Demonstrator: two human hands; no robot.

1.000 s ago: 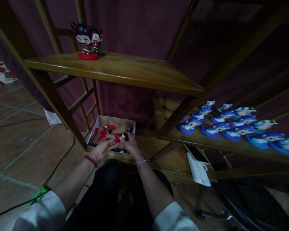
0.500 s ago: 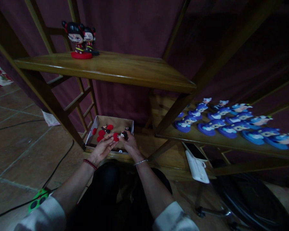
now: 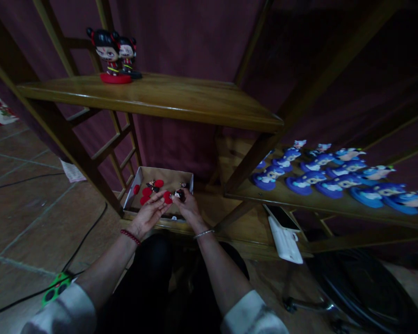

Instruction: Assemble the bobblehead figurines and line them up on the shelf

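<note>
Over the front of an open cardboard box, both hands hold one small black-haired figurine with a red base. My left hand, with a red bead bracelet, has its fingertips at the red base. My right hand, with a silver bracelet, grips the figurine by its head end. Inside the box lie more figurines and several red round bases; one figurine is partly behind my right hand.
Two black-haired figurines stand on the wooden shelf above. Several blue figurines fill the right shelf. A phone and white object lie below it. A black stool stands at right; cables cross the floor.
The view has shifted very slightly. Both hands keep nearly the same place and hold on the figurine.
</note>
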